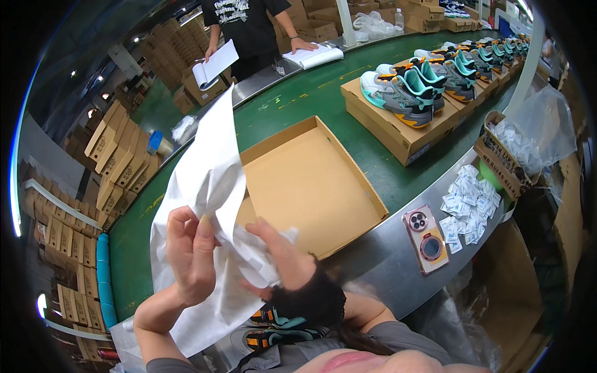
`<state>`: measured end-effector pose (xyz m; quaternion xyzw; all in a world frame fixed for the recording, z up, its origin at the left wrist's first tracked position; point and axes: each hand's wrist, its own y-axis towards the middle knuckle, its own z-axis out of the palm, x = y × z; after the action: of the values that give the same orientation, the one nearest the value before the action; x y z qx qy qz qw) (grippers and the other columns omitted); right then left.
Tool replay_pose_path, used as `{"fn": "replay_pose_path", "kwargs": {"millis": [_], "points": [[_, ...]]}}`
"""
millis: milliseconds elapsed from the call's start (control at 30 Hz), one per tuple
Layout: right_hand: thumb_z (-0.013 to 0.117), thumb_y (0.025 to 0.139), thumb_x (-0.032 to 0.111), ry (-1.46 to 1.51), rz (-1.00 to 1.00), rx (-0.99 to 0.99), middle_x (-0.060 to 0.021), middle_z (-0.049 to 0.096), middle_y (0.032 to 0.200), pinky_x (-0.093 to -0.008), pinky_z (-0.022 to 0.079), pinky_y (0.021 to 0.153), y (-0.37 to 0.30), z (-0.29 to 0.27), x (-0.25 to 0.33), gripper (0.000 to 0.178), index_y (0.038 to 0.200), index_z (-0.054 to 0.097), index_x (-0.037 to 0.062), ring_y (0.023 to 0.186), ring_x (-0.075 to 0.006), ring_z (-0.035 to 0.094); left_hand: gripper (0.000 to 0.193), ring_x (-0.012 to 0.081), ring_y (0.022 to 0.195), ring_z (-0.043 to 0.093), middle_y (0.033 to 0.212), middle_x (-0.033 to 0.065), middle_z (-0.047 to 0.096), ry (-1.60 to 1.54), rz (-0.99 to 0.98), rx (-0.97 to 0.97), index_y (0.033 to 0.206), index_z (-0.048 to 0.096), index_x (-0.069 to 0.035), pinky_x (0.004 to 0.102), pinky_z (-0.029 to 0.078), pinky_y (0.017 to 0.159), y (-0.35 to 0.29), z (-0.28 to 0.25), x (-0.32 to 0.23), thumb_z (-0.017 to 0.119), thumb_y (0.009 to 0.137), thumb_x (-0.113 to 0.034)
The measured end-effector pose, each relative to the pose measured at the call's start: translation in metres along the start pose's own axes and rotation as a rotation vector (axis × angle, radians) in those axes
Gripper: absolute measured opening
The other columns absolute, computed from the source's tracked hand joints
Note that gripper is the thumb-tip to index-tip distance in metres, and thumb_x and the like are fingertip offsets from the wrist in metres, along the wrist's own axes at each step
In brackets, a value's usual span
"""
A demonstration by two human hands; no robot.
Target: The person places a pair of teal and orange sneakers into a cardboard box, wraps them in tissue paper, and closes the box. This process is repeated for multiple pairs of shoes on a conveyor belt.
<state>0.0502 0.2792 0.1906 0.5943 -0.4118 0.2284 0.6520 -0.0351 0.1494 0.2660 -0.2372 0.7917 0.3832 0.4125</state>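
A large sheet of white wrapping paper (208,165) hangs upright in front of me. My left hand (194,252) pinches it between thumb and fingertips. My right hand (289,258), slightly blurred and wearing a black lacy cuff, is closed on a crumpled part of the same sheet. Just beyond the hands lies an open brown cardboard box (305,180), with the paper covering its left side. Close to my body, below the right wrist, a pair of grey, orange and turquoise sneakers (280,323) shows partly; the arm and paper hide the rest.
Sneakers (404,93) stand on closed shoeboxes (385,124) in a row along the green belt (280,118). At right lie a phone (426,239), a pile of small white sachets (469,202) and a sachet carton (504,158). Across the belt, a person (242,31) handles papers.
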Motion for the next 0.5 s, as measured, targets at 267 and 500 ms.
{"fn": "replay_pose_path", "kwargs": {"millis": [267,500], "points": [[0.052,0.081,0.007,0.097,0.244,-0.242,-0.0134,0.059,0.090,-0.0296,0.049,0.060,-0.003,-0.039,0.004,0.044,0.122,0.039,-0.0008,0.065,-0.0196,0.062,0.064,0.0327,0.109,0.047,0.116,0.0224,0.044,0.333,0.391,0.248,0.129,0.024,0.001,0.0415,0.036,0.094,0.000,0.011,0.024,0.059,0.076,-0.003],[0.050,0.089,0.021,0.163,0.338,-0.715,-0.0074,0.058,0.073,-0.0244,0.039,0.046,0.002,-0.055,0.002,0.029,0.102,0.050,-0.0037,0.048,-0.0148,0.056,0.072,0.0411,0.122,0.030,0.130,0.0247,0.032,0.934,0.273,0.278,0.129,0.030,0.000,0.0513,0.024,0.098,-0.036,-0.016,0.078,0.067,0.069,-0.013]]}}
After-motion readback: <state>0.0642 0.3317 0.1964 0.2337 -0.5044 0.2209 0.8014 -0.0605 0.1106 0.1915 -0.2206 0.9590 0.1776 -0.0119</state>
